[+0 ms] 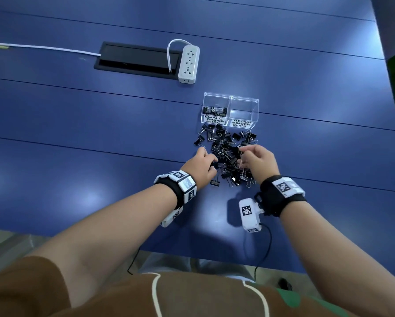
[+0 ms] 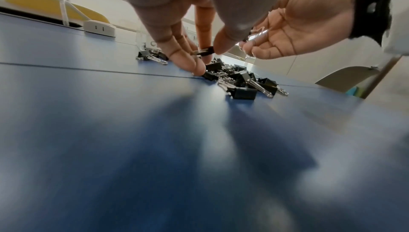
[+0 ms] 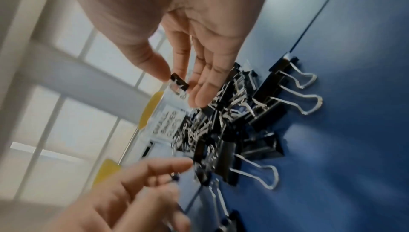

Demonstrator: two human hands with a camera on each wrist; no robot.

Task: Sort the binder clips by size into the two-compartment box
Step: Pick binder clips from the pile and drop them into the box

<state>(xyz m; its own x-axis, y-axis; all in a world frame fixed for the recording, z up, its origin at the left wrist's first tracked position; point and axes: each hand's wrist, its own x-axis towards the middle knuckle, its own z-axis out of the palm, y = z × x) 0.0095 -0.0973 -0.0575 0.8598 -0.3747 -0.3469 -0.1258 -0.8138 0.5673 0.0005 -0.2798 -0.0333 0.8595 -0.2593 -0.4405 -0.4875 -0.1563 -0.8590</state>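
Observation:
A heap of black binder clips [image 1: 226, 154] of two sizes lies on the blue table just in front of a clear two-compartment box [image 1: 230, 98]. Its left compartment, labelled SMALL BINDER CLIPS [image 1: 214, 120], holds several clips [image 1: 215, 110]; the right one, labelled MEDIUM BINDER CLIPS [image 1: 241, 123], looks empty. My left hand [image 1: 205, 163] is at the heap's left edge and pinches a small black clip [image 2: 204, 51] between thumb and fingers [image 2: 188, 60]. My right hand [image 1: 249, 156] hovers over the heap's right side, pinching another small clip [image 3: 179, 82].
A white power strip [image 1: 189, 64] with its cord lies beside a black cable hatch [image 1: 137, 59] at the back. A white cable [image 1: 43, 48] runs off to the left. The table's near edge [image 1: 192, 255] is close to my body. A chair stands at far right.

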